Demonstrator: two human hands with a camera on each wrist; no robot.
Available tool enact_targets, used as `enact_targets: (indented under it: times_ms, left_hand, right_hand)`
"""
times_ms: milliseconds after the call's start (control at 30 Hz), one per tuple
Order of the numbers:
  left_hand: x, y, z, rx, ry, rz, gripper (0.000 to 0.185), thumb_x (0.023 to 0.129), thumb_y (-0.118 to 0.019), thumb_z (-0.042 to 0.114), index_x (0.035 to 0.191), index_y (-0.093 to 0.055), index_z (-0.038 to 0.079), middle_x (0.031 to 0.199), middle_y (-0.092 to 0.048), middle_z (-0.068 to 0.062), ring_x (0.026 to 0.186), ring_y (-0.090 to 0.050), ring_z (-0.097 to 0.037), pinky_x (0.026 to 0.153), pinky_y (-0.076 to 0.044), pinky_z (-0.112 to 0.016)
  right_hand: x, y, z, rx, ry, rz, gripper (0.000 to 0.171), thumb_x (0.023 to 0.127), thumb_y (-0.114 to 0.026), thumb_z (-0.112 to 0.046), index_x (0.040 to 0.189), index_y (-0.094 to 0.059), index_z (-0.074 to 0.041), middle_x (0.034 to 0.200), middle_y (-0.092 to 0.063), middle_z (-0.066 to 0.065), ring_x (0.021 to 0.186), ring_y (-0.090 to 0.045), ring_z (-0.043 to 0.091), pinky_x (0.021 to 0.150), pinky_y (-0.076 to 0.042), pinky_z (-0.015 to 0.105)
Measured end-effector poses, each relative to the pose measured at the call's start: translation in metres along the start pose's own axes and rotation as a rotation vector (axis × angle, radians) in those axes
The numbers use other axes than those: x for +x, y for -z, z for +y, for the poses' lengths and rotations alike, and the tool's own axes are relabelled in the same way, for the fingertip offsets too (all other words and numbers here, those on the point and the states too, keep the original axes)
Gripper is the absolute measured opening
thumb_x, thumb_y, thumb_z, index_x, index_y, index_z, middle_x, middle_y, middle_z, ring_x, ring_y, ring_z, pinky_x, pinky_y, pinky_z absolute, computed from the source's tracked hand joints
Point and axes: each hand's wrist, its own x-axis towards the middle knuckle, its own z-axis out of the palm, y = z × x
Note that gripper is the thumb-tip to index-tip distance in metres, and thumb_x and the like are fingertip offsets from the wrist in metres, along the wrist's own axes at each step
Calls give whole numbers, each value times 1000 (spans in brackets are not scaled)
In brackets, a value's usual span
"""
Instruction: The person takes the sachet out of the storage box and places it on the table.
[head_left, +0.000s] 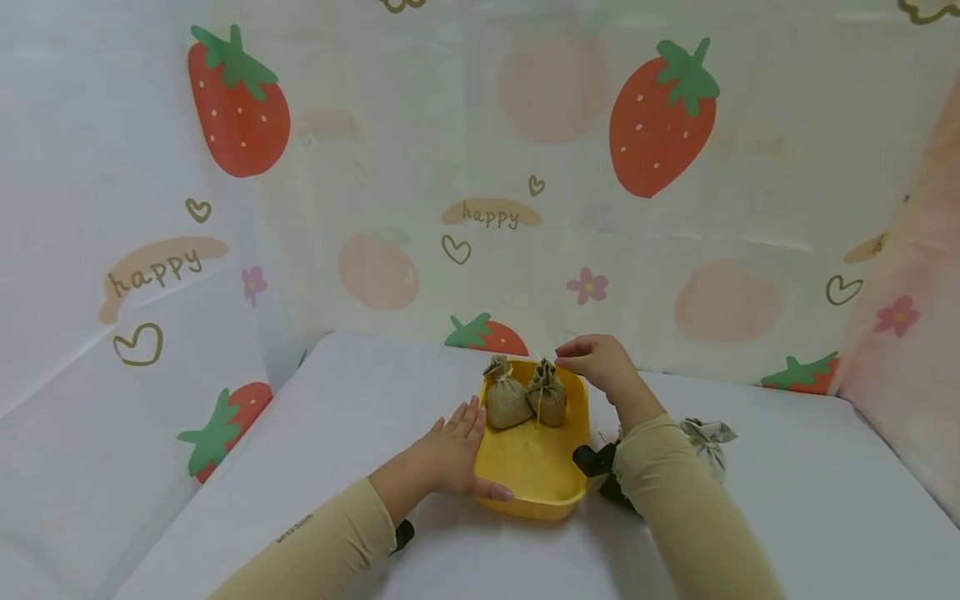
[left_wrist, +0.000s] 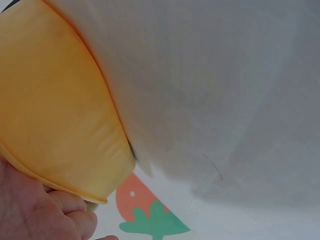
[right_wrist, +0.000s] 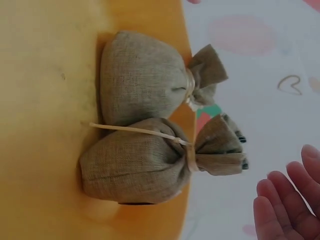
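A yellow plastic basin stands on the table with two small drawstring cloth pouches at its far end. The left pouch is olive-beige; the right pouch leans against it, its pale cord hanging down the front. My left hand rests on the basin's left rim, fingers extended and thumb along the near side. Just beyond the right pouch's gathered top is my right hand. In the right wrist view its fingers are spread slightly and apart from the tied neck, holding nothing.
Right of the basin, a light grey tied pouch sits partly behind my right forearm. A dark item beside the basin is mostly hidden by that sleeve. A strawberry-printed curtain rises behind the white-covered table.
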Motion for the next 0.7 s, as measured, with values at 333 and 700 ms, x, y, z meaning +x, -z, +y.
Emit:
enact_targets:
  times_ms: [333,700]
  left_hand:
    - [2,-4,-3,13,13,-6,129,56,-39,90,147,-5,6,153,4,-11,140,-1,-26,109,-15,-48]
    - [2,-3,-3,13,19,-14,129,56,-39,90,147,-4,6,153,5,-11,140,0,-26,109,-15,-48]
  right_hand:
    - [10,-10,6,66,-33,-13,30,87,-63,-23,115,-64,-13,119,-59,9,114,-49,31,98,-35,51]
    - [14,-22,10,45,-29,-44,36,85,-67,-20,120,-61,-12,119,-60,10,115,-50,31,98,-36,48]
